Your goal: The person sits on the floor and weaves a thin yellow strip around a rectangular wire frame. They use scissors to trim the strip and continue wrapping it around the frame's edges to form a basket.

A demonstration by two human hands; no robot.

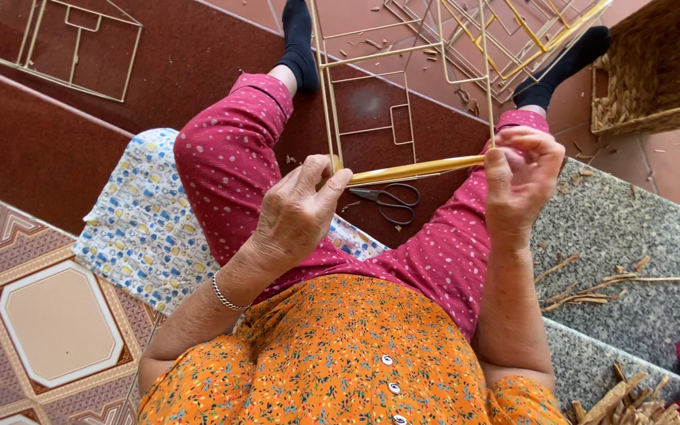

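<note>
Now both hands hold one thin wire frame over the lap. The left hand pinches its bottom bar, wrapped in a pale straw strip; the right hand has its fingers pressed together on the bar's other end. One pair of scissors lies just under the frame, one woven basket to its right.

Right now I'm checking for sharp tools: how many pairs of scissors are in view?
1. The scissors lie on the red step between the person's knees, just below the yellow strip that the hands hold. More may be hidden under the legs.
</note>
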